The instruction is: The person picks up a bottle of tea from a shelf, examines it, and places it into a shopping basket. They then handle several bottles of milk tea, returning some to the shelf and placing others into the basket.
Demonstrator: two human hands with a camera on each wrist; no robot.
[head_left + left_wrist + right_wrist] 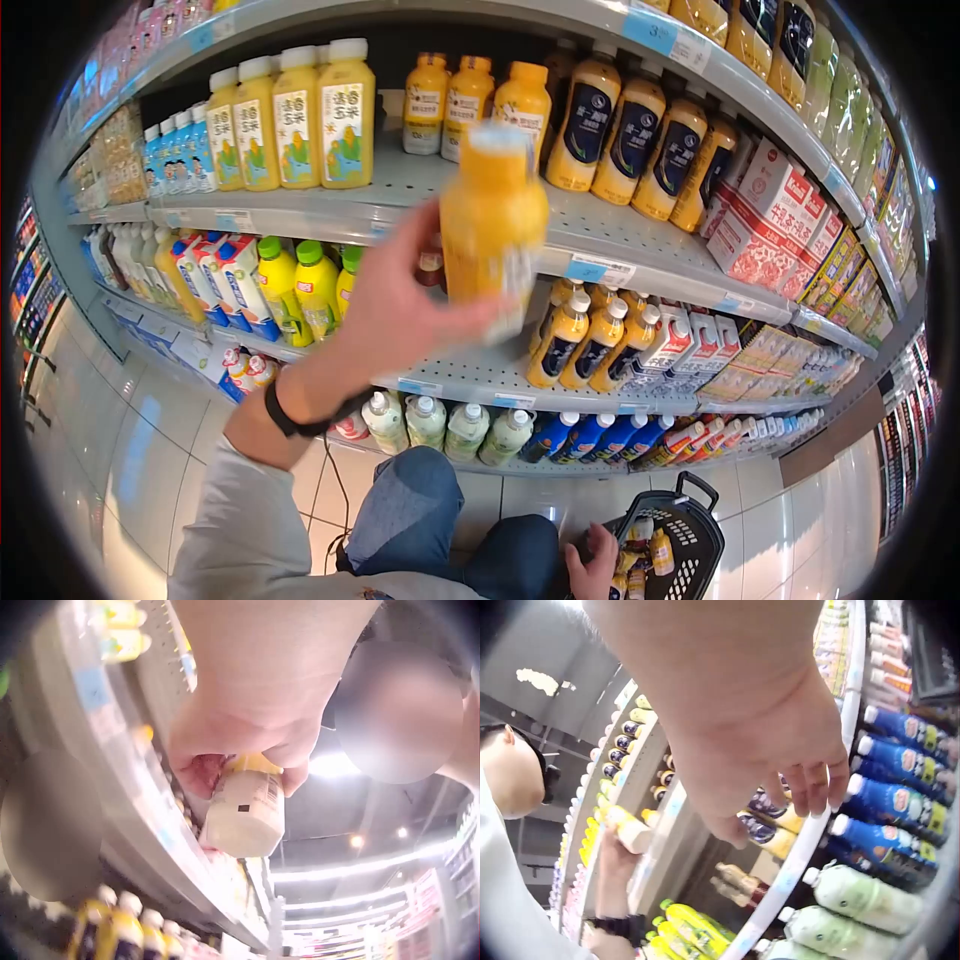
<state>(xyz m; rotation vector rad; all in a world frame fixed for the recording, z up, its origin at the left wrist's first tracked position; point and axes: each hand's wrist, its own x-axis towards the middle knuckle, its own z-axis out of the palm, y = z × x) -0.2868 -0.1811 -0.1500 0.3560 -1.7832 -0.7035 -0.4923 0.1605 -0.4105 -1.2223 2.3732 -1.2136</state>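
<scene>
My left hand [400,300] grips a yellow drink bottle [495,235] upright in front of the middle shelf, fingers and thumb round its body. The bottle is slightly blurred in the head view. From the left wrist, its white base [247,817] faces the camera, with the fingers curled round the yellow part. Three similar yellow bottles [525,100] stand on the shelf behind it. My right hand [597,562] hangs low beside the shopping basket [700,535], holding nothing. In the right wrist view its fingers [816,787] are loosely extended.
Shelf edges [400,222] with price tags run across at several heights. Left of the yellow bottles stand corn drink bottles [345,120]; on the right are dark-labelled bottles [580,125] and red-white cartons [770,225]. Several small bottles [660,552] lie in the basket. My knee [405,510] is below the shelves.
</scene>
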